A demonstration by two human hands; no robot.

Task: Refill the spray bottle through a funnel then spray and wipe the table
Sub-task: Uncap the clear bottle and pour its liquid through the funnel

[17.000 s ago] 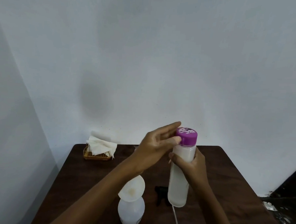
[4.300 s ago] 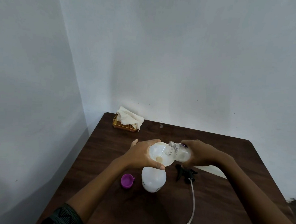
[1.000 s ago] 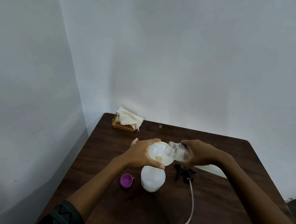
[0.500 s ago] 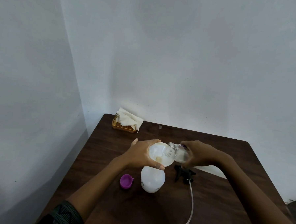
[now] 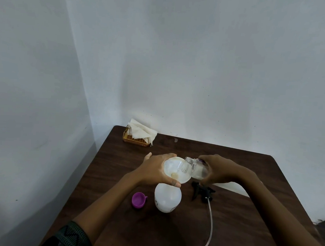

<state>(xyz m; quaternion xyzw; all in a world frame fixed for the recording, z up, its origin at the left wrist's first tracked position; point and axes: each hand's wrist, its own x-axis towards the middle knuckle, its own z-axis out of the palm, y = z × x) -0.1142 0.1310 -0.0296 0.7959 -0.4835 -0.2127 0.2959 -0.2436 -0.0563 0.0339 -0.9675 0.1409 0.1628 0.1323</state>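
**First:** Your left hand [image 5: 153, 169] is curled round the rim of the funnel [image 5: 171, 165], thumb under the near edge. The funnel sits in the neck of the spray bottle [image 5: 167, 198], which stands upright on the table [image 5: 180, 234] between your arms. That grip is what makes this step work, because the funnel looks top-heavy on that narrow neck. Press it straight down, not sideways.

**Second:** Your right hand [image 5: 223, 169] is clamped on the refill bottle [image 5: 197, 169]. You have it tipped nearly flat, with its open mouth just over the funnel's bowl. Only a little pale liquid shows inside it, so raise its base slowly to bring the rest out.

**First:** Watch the throat of the funnel. I cannot tell whether a stream is running, but if liquid pools in the bowl, level the bottle and let it drain.

**Second:** Aim for the sloping wall of the bowl and not the hole. I judge it will splash less that way.

**First:** Mind your right wrist too. The trigger head [image 5: 201, 192] lies just beneath it, with its dip tube [image 5: 210, 225] trailing toward you. The purple cap [image 5: 138, 200] rests open side up, left of the spray bottle.

**Second:** The tissues [image 5: 141, 134] wait in their holder at the far corner, well apart from your hands, and you will need them for the wiping.
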